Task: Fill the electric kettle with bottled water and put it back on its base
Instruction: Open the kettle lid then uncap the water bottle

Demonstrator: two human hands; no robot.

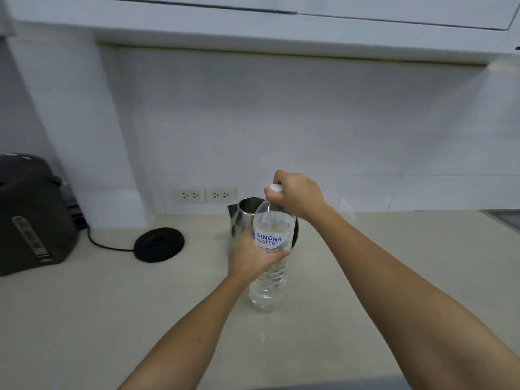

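A clear water bottle [269, 280] with a blue and white label stands upright on the beige counter. My left hand [250, 258] grips its middle. My right hand [297, 194] pinches the white cap [275, 188] at the top of the bottle. Right behind the bottle stands the steel kettle [240, 218], its lid open and its mouth showing; the bottle hides most of its right side. The round black kettle base [159, 244] lies on the counter to the left of the kettle, apart from it, with a black cord running left.
A black appliance [31, 218] stands at the left edge of the counter [112, 305]. Two wall socket plates [205, 195] sit on the white tiled wall behind the kettle. White cabinets hang overhead.
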